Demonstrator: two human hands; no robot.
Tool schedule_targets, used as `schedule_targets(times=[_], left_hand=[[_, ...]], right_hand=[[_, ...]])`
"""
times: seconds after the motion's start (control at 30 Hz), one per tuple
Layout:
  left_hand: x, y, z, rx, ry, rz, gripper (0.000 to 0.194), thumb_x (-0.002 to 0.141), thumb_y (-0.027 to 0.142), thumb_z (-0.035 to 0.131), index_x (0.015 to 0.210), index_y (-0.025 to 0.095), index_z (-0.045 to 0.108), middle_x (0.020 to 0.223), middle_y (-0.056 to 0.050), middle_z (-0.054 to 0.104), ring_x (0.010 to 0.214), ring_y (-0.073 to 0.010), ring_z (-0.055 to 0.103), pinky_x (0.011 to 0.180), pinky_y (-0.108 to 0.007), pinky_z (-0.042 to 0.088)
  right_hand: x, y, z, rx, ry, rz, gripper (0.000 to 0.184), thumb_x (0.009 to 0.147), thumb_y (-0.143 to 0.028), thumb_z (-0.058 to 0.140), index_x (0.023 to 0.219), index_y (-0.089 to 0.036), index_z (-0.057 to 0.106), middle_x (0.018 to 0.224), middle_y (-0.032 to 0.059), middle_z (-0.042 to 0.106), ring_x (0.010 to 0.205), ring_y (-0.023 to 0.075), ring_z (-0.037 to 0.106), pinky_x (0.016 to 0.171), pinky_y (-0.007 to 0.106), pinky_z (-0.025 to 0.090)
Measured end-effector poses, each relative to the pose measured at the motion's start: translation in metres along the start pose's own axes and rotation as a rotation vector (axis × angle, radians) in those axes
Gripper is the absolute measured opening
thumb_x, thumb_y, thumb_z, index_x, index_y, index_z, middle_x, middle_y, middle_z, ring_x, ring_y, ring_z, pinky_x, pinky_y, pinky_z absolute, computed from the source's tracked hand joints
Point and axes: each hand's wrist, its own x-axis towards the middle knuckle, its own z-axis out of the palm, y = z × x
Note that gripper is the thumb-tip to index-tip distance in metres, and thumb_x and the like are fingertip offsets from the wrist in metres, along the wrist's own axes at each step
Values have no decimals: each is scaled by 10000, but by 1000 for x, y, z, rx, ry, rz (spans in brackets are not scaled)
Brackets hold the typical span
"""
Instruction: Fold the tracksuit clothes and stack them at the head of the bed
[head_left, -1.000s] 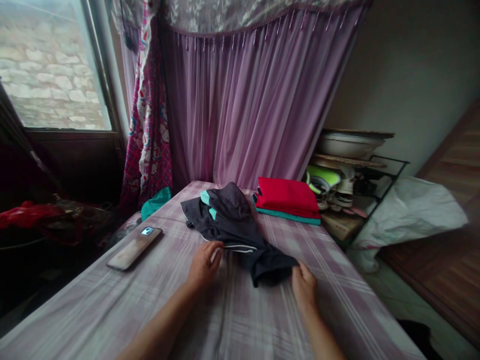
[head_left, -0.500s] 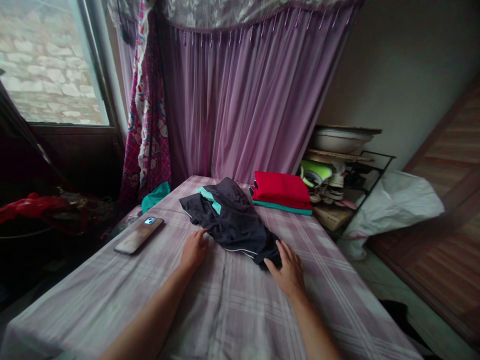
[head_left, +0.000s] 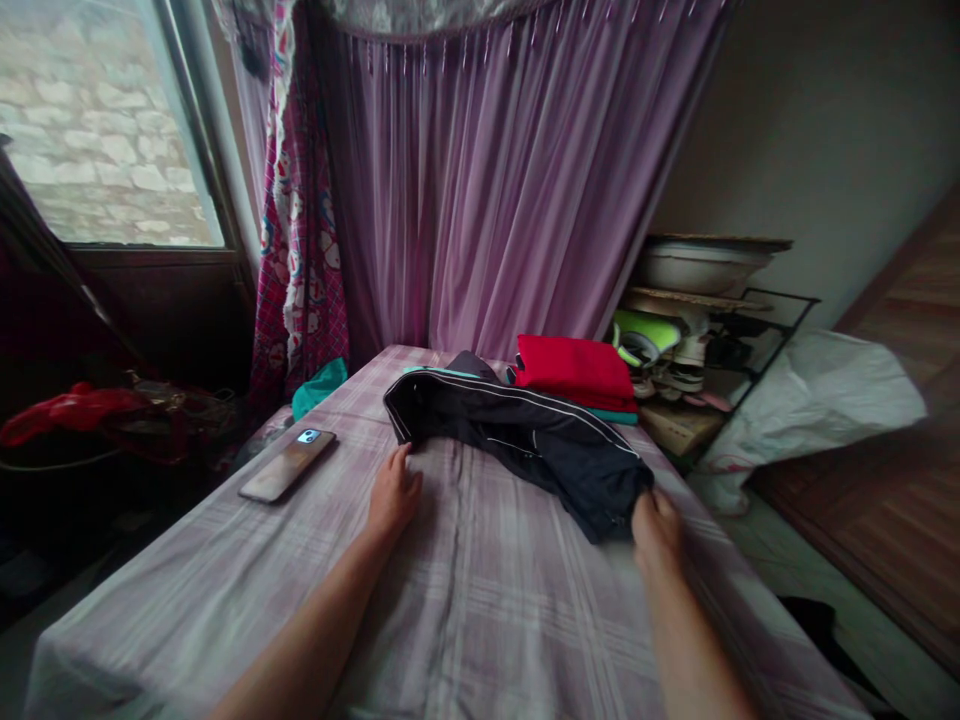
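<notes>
A dark garment with thin white piping and teal trim [head_left: 517, 435] lies stretched across the far half of a bed covered in a pale purple checked sheet [head_left: 480, 600]. My left hand [head_left: 392, 493] rests flat on the sheet at the garment's left end, fingers together and touching its edge. My right hand [head_left: 655, 527] is at the garment's right end near the bed's right side. It is smeared by motion, and its fingers seem curled at the cloth's corner.
A phone [head_left: 288, 464] lies on the sheet to the left. Folded red and teal clothes [head_left: 576, 373] are stacked at the far right. A teal cloth [head_left: 319, 386] hangs off the far left edge. A shoe rack [head_left: 697, 350] and white bag [head_left: 817, 410] stand right.
The garment was bunched in a heap; now it is pulled out long towards the right. My right hand moved right with its end. My left hand stayed near the left end.
</notes>
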Motion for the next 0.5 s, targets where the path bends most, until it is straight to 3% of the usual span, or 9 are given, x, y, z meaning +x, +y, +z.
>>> schedule_targets(times=[0.17,0.37,0.5], left_hand=[[1,-2,1,-10,55,1,590,841,253,544,1416,189,430,1433,-131,530,1343,-261,489,1148,-471,383],[13,-11,3,-14,73,-122,695,845,345,587,1476,164,360,1493,-159,476,1398,-282,434,1169,-467,353],[44,-10,-7,44,-3,-232,846,824,435,641,1514,95,289,1530,-225,421,1417,-311,410,1148,-451,364]], right_hand=[[-7,10,-10,-70,53,-223,678,771,-490,460,1311,-90,547,1218,213,643,1125,332,601,964,467,468],[-41,-14,0,-331,73,-720,504,887,-437,441,1264,-142,600,1338,217,565,1233,355,526,1002,525,426],[-55,-25,7,-566,-44,-932,381,914,-389,484,1197,-198,653,1363,160,582,1278,336,495,1050,537,369]])
